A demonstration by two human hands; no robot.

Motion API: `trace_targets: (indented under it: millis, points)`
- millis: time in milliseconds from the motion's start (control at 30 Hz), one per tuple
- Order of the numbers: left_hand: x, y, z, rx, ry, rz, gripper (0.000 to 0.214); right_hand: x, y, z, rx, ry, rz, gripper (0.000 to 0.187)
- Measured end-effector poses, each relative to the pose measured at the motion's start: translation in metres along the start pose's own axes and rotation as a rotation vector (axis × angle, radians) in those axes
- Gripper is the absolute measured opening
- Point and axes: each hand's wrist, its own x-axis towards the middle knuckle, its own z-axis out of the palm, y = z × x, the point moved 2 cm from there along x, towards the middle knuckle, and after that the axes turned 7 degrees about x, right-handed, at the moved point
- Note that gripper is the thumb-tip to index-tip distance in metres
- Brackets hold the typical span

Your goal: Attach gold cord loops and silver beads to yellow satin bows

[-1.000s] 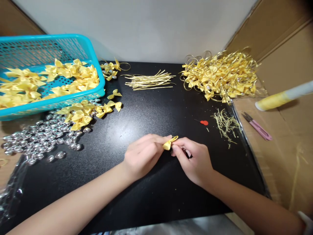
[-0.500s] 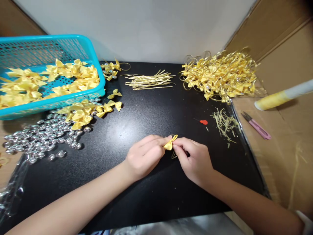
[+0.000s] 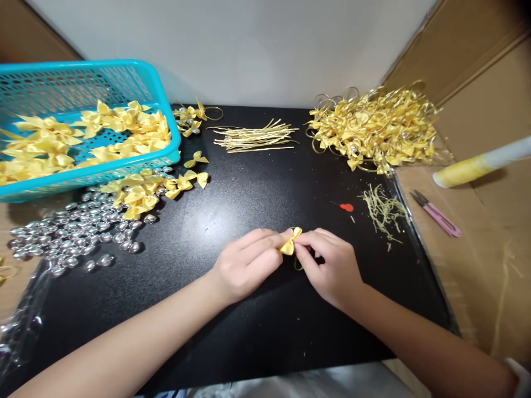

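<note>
Just above the black tabletop (image 3: 249,204), a small yellow ribbon bow (image 3: 289,243) is pinched between my two hands. My left hand (image 3: 251,262) grips its left side, thumb and fingers pressed together. From the right, my right hand (image 3: 329,262) closes its thumb and forefinger at the bow's edge. A thin gold cord loop (image 3: 297,265) shows below the bow, beside my right fingertips; how it joins the bow is hidden by the fingers.
A turquoise basket (image 3: 168,130) of yellow bows stands left, with silver beads (image 3: 78,232) before it. Gold cords (image 3: 255,136) lie at the back. Right are looped bows (image 3: 373,130), cord scraps (image 3: 384,213), a red needle threader (image 3: 346,208), pink snips (image 3: 442,218) and a tube (image 3: 468,168).
The bow has turned slightly, showing more of its front. Both hands keep their pinch in nearly the same place; the whole view has shifted a little.
</note>
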Motion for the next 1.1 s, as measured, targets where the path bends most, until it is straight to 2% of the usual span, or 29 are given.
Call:
trace_targets:
  millis: [100, 267, 533, 800, 1100]
  points:
    - [0.005, -0.003, -0.005, 0.079, -0.09, 0.118, 0.02, 0.002, 0.002, -0.001, -0.035, 0.005, -0.063, 0.018]
    - [0.008, -0.009, -0.007, 0.129, -0.126, 0.217, 0.021, 0.002, 0.008, 0.001, -0.036, 0.017, -0.079, 0.018]
    - [0.01, -0.007, -0.005, 0.127, -0.112, 0.219, 0.019, 0.001, 0.012, 0.002, 0.038, 0.007, -0.048, 0.021]
    - [0.01, -0.001, -0.002, 0.233, -0.09, 0.277, 0.025, 0.002, 0.013, 0.003, 0.101, 0.021, -0.046, 0.023]
    - [0.007, 0.002, 0.001, 0.255, -0.135, 0.296, 0.026, 0.001, 0.015, 0.003, 0.092, 0.027, -0.033, 0.023]
